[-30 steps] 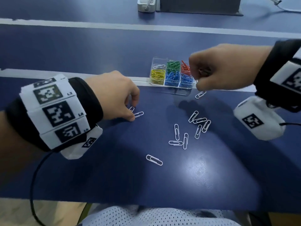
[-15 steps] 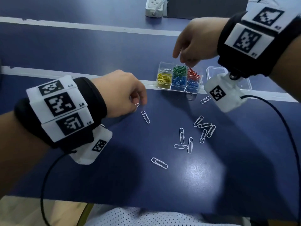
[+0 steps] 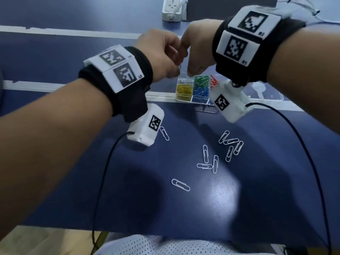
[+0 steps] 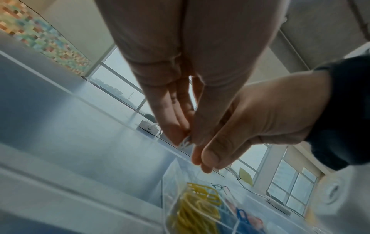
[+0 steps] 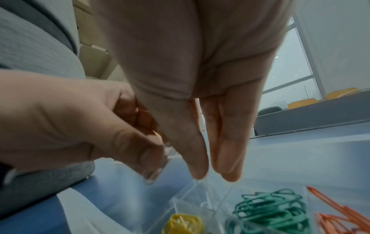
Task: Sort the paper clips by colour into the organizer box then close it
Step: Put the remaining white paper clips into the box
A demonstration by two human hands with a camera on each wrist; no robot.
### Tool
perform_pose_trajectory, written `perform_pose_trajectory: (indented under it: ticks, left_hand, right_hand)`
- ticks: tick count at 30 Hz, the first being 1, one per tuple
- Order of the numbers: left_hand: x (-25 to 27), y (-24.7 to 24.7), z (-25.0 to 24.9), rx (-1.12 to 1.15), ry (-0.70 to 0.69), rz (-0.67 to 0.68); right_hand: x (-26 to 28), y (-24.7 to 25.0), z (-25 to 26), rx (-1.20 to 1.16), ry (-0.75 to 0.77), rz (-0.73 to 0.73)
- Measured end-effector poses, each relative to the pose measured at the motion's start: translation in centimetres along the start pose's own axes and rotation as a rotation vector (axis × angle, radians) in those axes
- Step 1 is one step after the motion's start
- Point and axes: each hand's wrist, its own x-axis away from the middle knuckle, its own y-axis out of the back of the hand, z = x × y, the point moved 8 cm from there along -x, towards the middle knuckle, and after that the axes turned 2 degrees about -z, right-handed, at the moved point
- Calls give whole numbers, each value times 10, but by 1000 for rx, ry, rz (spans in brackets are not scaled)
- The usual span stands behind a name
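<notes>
The clear organizer box (image 3: 184, 99) holds yellow clips (image 3: 184, 89), green clips (image 3: 201, 79), blue clips (image 3: 201, 92) and red clips (image 3: 214, 81) in separate compartments. My left hand (image 3: 176, 69) hovers over its back-left compartment and pinches a white paper clip (image 4: 185, 143) between thumb and fingers. My right hand (image 3: 190, 72) hangs right beside it, fingers (image 5: 230, 158) straight and pointing down, with nothing seen in them. A white clip (image 5: 206, 204) lies in the compartment below. Several white clips (image 3: 205, 156) lie loose on the blue table.
The box's clear lid (image 3: 263, 92) lies to the right of the box. A white power strip (image 3: 172, 10) sits at the far edge. Black cables (image 3: 103, 181) hang from both wrist cameras over the table's near part.
My left hand has lifted off the table with a white clip and risen to the box. The right hand has shifted left over the back-left compartment, beside the left hand.
</notes>
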Motion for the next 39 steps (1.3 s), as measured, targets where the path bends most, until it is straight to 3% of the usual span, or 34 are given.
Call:
perform_pose_trajectory:
  ticks: [6,17,24,28,34,39]
  left_hand:
    - [-15,-6,-5,-39,-19,-86]
    - [-9,-19,-16,-216,-178,20]
    - [34,-31,-14,-455,-339,313]
    - [56,-44,11,-596,-315,499]
    - [65,-50,20,-728,-352,554]
    - [70,-52,19,-751,-392,595]
  right_hand:
    - [8,6,-11,-61,-27,-15]
    - [56,-4,-75,-62,-29,-32]
    - [87,-32,-67,86,199,33]
    - [90,-49,-61,147,296,94]
    - [99,-53,-54,171,351,103]
    - [102,-54,-58,145,296,68]
